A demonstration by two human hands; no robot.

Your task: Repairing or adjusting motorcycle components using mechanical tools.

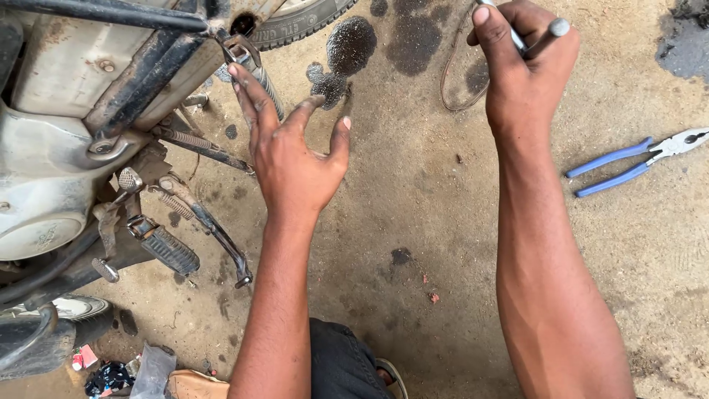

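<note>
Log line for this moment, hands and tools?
left hand: open, reaching toward motorcycle | right hand: gripping metal tool | pliers: on ground

A slim grey metal tool [550, 31] sits far right in the scene, its rod-like handle gripped in a fist and slanting up to the right, its round end poking out past the knuckles (the working end is cut off at the frame's top). Far left, a ribbed metal footpeg [262, 77] juts down-right from the motorcycle frame [140, 81], fingertips touching it.
</note>
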